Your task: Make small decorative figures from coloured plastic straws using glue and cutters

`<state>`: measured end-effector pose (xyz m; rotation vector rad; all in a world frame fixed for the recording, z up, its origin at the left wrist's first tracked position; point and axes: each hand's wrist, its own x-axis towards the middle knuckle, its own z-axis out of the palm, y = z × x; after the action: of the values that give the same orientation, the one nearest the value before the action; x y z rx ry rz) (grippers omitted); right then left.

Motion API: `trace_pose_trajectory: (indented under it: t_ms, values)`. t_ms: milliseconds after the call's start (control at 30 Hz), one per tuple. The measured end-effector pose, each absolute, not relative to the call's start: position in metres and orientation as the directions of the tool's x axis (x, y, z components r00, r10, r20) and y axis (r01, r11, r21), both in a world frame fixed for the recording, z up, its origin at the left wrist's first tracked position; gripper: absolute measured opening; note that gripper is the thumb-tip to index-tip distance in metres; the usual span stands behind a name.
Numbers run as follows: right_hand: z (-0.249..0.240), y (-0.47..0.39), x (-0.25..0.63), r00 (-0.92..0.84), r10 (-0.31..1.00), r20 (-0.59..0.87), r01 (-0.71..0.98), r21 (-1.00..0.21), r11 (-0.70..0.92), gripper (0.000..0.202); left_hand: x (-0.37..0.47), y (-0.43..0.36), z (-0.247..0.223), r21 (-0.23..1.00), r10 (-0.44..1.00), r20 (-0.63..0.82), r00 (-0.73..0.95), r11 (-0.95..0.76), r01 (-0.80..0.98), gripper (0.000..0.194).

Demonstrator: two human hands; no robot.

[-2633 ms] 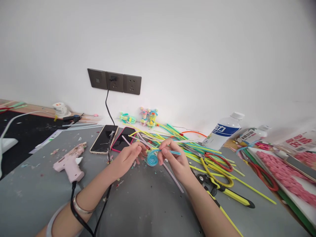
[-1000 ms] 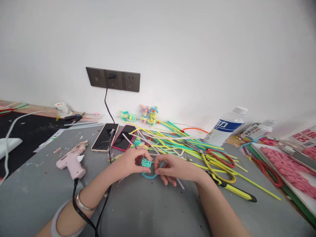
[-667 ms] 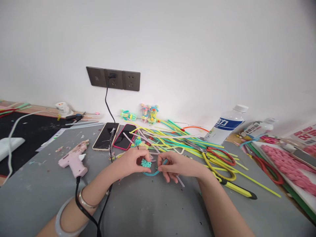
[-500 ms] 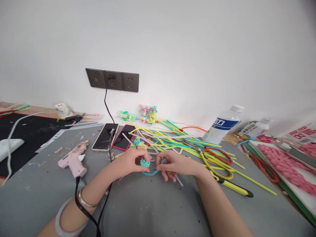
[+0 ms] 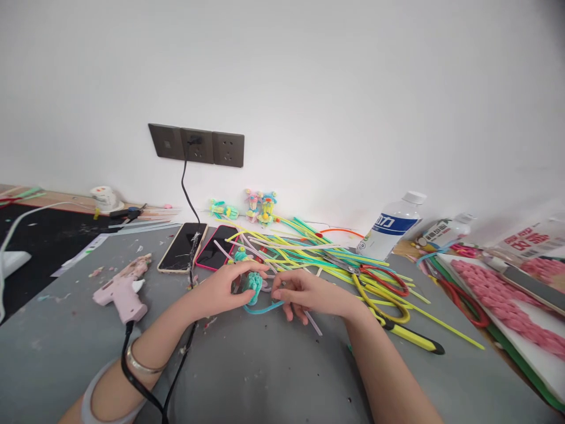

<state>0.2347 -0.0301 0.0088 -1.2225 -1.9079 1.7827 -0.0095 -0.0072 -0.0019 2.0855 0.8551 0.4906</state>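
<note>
Between the thumb and fingers of my left hand point(image 5: 225, 288) is a small teal figure twisted from pipe cleaners point(image 5: 254, 284). A blue pipe cleaner point(image 5: 263, 310) curves from beneath it toward my right hand point(image 5: 304, 292), whose thumb and forefinger pinch its far end. The curled fingers partly hide that end. A pale lilac pipe cleaner point(image 5: 314, 324) pokes out below my right hand. Just behind my left hand, a teal and yellow piece point(image 5: 241, 254) shows in part.
Behind my hands lies a pile of pipe cleaners point(image 5: 291, 244). Scissors point(image 5: 383, 280) and a yellow cutter point(image 5: 412, 337) are on the right, near a bottle point(image 5: 391, 227). A pink glue gun point(image 5: 123, 294) and two phones point(image 5: 183, 247) lie left; its black cord point(image 5: 179, 371) crosses my left forearm.
The teal figure has turned in my left hand and shows more of its side. The blue pipe cleaner's curve has flattened. The whole view has shifted slightly.
</note>
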Motion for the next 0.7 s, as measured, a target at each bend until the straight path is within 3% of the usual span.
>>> trace_pose_trajectory:
  t_ms: [233, 367, 700]
  values:
    - [0.004, -0.026, 0.232, -0.458, 0.885, -0.089, 0.434, -0.891, 0.135, 0.026, -0.007, -0.009, 0.003, 0.804, 0.738, 0.047, 0.674, -0.428, 0.413, 0.034]
    - [0.001, -0.027, 0.224, -0.452, 0.888, -0.082, 0.438, -0.888, 0.141, 0.028, -0.005, -0.012, 0.004, 0.823, 0.74, 0.046, 0.671, -0.409, 0.395, 0.03]
    - [-0.003, -0.032, 0.206, -0.409, 0.911, 0.056, 0.224, -0.962, 0.159, 0.03, 0.004, -0.011, -0.003, 0.934, 0.808, 0.152, 0.57, -0.306, 0.185, 0.022]
